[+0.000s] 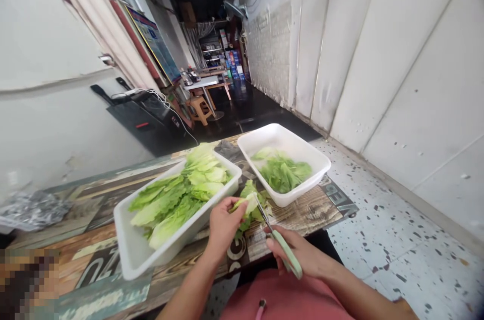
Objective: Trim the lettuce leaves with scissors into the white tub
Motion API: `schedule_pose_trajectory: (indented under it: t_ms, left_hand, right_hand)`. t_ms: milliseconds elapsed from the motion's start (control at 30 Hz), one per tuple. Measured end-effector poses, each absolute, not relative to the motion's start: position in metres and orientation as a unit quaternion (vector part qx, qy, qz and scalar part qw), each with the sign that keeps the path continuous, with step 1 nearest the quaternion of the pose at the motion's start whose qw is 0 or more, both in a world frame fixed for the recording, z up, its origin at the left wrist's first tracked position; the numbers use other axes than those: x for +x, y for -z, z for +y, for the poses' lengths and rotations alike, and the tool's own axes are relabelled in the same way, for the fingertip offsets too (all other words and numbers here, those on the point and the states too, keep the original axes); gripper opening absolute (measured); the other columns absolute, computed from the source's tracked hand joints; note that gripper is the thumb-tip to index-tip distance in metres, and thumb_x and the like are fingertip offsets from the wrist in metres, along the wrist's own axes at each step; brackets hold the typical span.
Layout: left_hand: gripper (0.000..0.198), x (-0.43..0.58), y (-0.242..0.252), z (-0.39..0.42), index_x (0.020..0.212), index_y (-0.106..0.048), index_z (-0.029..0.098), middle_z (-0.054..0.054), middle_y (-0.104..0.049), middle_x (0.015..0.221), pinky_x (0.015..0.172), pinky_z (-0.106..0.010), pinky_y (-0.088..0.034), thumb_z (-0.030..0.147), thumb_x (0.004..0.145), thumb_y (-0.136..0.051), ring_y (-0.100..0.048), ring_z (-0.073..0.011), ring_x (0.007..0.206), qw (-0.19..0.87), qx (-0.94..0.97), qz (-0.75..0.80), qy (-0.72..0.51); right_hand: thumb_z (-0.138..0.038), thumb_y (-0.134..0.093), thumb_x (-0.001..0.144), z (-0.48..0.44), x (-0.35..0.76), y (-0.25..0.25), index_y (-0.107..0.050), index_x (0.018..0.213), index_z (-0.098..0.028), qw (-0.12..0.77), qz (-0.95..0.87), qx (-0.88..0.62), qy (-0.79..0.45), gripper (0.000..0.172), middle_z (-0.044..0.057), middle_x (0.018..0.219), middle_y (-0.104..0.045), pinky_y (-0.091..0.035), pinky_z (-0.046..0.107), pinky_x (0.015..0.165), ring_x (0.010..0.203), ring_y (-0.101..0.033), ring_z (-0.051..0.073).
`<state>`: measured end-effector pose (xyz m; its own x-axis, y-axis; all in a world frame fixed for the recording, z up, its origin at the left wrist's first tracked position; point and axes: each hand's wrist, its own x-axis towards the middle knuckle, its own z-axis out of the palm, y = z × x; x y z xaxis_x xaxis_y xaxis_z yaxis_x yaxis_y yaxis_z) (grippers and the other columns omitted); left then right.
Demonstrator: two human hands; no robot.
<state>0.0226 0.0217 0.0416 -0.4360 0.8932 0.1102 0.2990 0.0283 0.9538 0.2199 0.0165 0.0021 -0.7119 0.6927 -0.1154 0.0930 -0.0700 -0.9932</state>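
Note:
My left hand (pixel 223 224) pinches a pale green lettuce leaf (pixel 247 204) over the near edge of the wooden table (pixel 302 211). My right hand (pixel 298 254) grips green-handled scissors (pixel 282 244) whose blades reach up into the leaf. A few cut leaf pieces (pixel 260 211) lie on the table under the leaf. To the left stands a white tub (pixel 130 249) full of whole lettuce leaves (pixel 177 199). To the right a second white tub (pixel 298 146) holds cut green pieces (pixel 283 174).
A speckled floor (pixel 397 229) runs along white wall panels on the right. A black device with cables (pixel 147 118) sits behind the table. Crumpled foil (pixel 34 209) lies at the far left. Stools and shelves fill the dark corridor beyond.

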Motion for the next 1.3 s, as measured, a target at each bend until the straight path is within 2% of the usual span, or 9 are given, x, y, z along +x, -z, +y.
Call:
schedule_pose_trajectory:
  t_ms: [300,400,567,700,800,867,1000,1133,1300]
  left_hand:
    - [0.034,0.028,-0.04,0.029,0.07,-0.063,0.015,0.003,-0.058,0.053,0.038,-0.021,-0.033,0.046,0.061,-0.073,-0.047,-0.0095,0.039,0.315,0.452,0.65,-0.523]
    - [0.035,0.023,-0.042,0.028,0.074,-0.064,0.014,0.002,-0.059,0.057,0.038,-0.021,-0.033,0.046,0.063,-0.073,-0.047,-0.0091,0.039,0.314,0.45,0.65,-0.526]
    - [0.04,0.03,-0.069,0.048,0.1,-0.066,0.015,-0.002,-0.066,0.078,0.048,-0.022,-0.043,0.046,0.076,-0.066,-0.051,-0.0095,0.048,0.246,0.469,0.622,-0.576]
    - [0.04,0.055,-0.107,0.084,0.122,-0.059,0.013,-0.014,-0.067,0.112,0.079,-0.035,-0.054,0.032,0.086,-0.054,-0.066,-0.0208,0.083,0.115,0.558,0.611,-0.55]
    - [0.064,0.059,-0.129,0.091,0.14,-0.045,0.008,-0.022,-0.05,0.14,0.108,-0.043,-0.039,0.024,0.081,-0.063,-0.048,-0.0309,0.129,0.016,0.666,0.611,-0.428]
    - [0.062,0.045,-0.138,0.081,0.141,-0.046,0.01,-0.02,-0.045,0.147,0.114,-0.042,-0.031,0.023,0.083,-0.061,-0.039,-0.0299,0.137,-0.047,0.695,0.618,-0.365]
    - [0.038,-0.039,-0.146,0.053,0.123,-0.065,0.014,-0.016,-0.059,0.133,0.109,-0.041,-0.038,0.02,0.086,-0.056,-0.053,-0.0291,0.126,-0.118,0.65,0.716,-0.227]
    - [0.04,-0.155,-0.146,0.044,0.124,-0.065,0.014,-0.017,-0.066,0.123,0.1,-0.039,-0.044,0.019,0.086,-0.054,-0.059,-0.0314,0.117,-0.132,0.509,0.841,-0.127]
    - [0.04,-0.22,-0.138,0.051,0.123,-0.065,0.02,-0.011,-0.069,0.122,0.094,-0.03,-0.045,0.022,0.084,-0.058,-0.062,-0.0256,0.112,-0.087,0.55,0.827,-0.082]
  right_hand:
    - [-0.074,-0.061,0.071,0.027,0.208,-0.005,-0.047,0.075,-0.019,0.248,-0.55,-0.317,-0.732,0.057,-0.008,0.053,-0.049,-0.046,0.021,0.032,0.036,-0.048,0.008]
    - [-0.074,-0.065,0.069,0.03,0.208,-0.007,-0.05,0.079,-0.019,0.256,-0.529,-0.328,-0.74,0.058,-0.009,0.051,-0.049,-0.044,0.02,0.029,0.033,-0.045,0.007]
    - [-0.073,-0.067,0.068,0.027,0.21,0.004,-0.052,0.095,-0.018,0.277,-0.457,-0.263,-0.803,0.063,-0.007,0.06,-0.053,-0.052,0.025,0.043,0.044,-0.052,0.009]
    - [-0.068,-0.067,0.074,0.024,0.209,0.018,-0.054,0.103,-0.019,0.264,-0.433,-0.226,-0.832,0.059,-0.005,0.065,-0.055,-0.052,0.027,0.05,0.049,-0.053,0.01]
    - [-0.065,-0.064,0.078,0.024,0.209,0.026,-0.055,0.106,-0.019,0.26,-0.439,-0.233,-0.828,0.054,-0.004,0.067,-0.056,-0.05,0.027,0.049,0.049,-0.053,0.011]
    - [-0.064,-0.062,0.081,0.025,0.211,0.028,-0.056,0.107,-0.02,0.261,-0.44,-0.234,-0.827,0.051,-0.003,0.069,-0.057,-0.049,0.027,0.048,0.05,-0.054,0.012]
    - [-0.06,-0.056,0.087,0.026,0.215,0.026,-0.057,0.11,-0.02,0.253,-0.451,-0.226,-0.826,0.046,-0.002,0.07,-0.056,-0.047,0.026,0.05,0.051,-0.055,0.012]
    - [-0.059,-0.056,0.087,0.025,0.212,0.026,-0.055,0.112,-0.02,0.26,-0.446,-0.218,-0.828,0.046,-0.002,0.069,-0.056,-0.048,0.026,0.049,0.051,-0.055,0.012]
    - [-0.059,-0.058,0.086,0.023,0.202,0.03,-0.052,0.115,-0.019,0.258,-0.421,-0.223,-0.84,0.05,-0.003,0.066,-0.057,-0.049,0.027,0.047,0.047,-0.054,0.013]
